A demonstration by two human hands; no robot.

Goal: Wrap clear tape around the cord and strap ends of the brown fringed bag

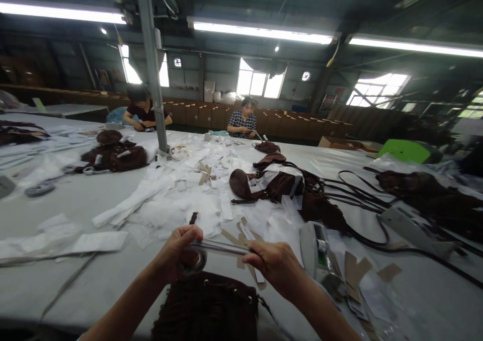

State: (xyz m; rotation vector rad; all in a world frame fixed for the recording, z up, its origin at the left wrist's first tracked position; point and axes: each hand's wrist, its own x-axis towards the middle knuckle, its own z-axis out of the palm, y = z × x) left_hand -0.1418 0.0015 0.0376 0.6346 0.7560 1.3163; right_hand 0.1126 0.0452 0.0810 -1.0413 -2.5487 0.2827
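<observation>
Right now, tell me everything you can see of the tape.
The tape looks glossy and greyish, like plastic film. Its ring-shaped roll is at the left hand, partly hidden by it. A narrow strip runs straight to the right hand, looking taut and dipping slightly that way; its end is hidden in the grip. The roll appears by the far edge of the brown bag; whether they touch, I cannot tell.

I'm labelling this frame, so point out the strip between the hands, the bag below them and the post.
Strip [226, 247]: head view, middle of its stretched length.
Bag [207, 308]: head view, its dark side.
Post [153, 79]: head view, mid-shaft.
</observation>
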